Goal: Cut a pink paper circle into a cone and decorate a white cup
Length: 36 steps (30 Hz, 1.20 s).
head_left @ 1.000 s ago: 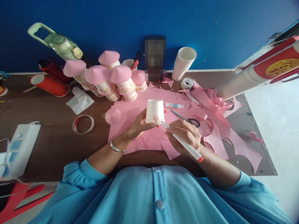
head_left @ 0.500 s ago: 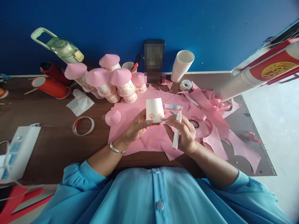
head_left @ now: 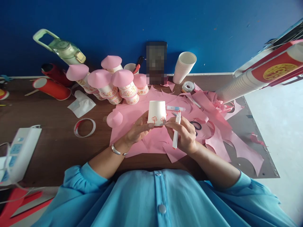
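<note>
We hold a white paper cup with small red drawings (head_left: 156,112) upside down between our two hands, above a sheet of pink paper (head_left: 132,116). Our left hand (head_left: 138,130) grips the cup from its left side: the fingers are curled together under the rim and the thumb lies along the lower edge, just below the red drawings. Our right hand (head_left: 184,132) touches the cup at its lower right edge with the tips of the thumb and the first finger. The other fingers of this hand are closed on a white marker pen with a red tip (head_left: 176,130), which stands almost upright, the tip pointing away from us, just beside the cup.

Behind the right fingers lie a small white glue tube (head_left: 175,108) and a pair of black-handled scissors (head_left: 194,125), partly hidden by the hand. To the left of the left fingers a small pink paper cone (head_left: 114,118) rests on the table.
</note>
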Each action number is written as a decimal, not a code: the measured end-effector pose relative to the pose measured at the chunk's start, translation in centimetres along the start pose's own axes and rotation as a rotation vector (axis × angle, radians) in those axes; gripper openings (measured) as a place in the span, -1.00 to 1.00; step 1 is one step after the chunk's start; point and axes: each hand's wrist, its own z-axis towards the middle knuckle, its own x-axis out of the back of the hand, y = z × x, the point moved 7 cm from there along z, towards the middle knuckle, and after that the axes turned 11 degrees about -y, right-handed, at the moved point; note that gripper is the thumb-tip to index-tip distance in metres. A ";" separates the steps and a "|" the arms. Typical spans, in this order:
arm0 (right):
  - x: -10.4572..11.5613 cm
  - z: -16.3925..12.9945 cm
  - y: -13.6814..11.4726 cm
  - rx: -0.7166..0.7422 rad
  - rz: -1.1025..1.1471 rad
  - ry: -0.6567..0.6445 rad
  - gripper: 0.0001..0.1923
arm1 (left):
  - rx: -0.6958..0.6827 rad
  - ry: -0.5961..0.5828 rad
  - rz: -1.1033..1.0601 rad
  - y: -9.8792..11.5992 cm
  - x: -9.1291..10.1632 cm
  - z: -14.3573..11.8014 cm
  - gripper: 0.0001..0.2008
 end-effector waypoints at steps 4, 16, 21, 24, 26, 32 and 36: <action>-0.4 -0.1 0.4 -0.017 -0.003 -0.002 -0.65 | -0.020 0.018 0.058 0.0 0.3 -0.2 -0.50; -1.4 -0.6 0.9 -0.028 0.047 -0.047 -0.68 | -0.014 0.000 0.117 -0.5 0.8 -0.7 -0.51; -1.3 -0.6 1.2 -0.063 0.050 -0.044 -0.71 | -0.027 -0.020 0.030 -0.1 0.2 -0.3 -0.57; -1.3 -0.5 1.3 -0.063 0.059 -0.043 -0.72 | -0.034 -0.027 0.026 0.2 -0.1 -0.1 -0.53; -1.3 -0.4 1.3 -0.061 0.073 -0.041 -0.71 | -0.046 -0.024 0.029 0.3 -0.2 -0.1 -0.55; -0.9 -0.5 1.0 0.008 0.098 -0.001 -0.59 | 0.019 -0.018 -0.141 -0.4 0.5 -0.3 -0.56; -0.5 -0.6 0.7 0.038 0.080 -0.001 -0.58 | 0.023 -0.044 -0.223 -0.5 0.6 -0.3 -0.55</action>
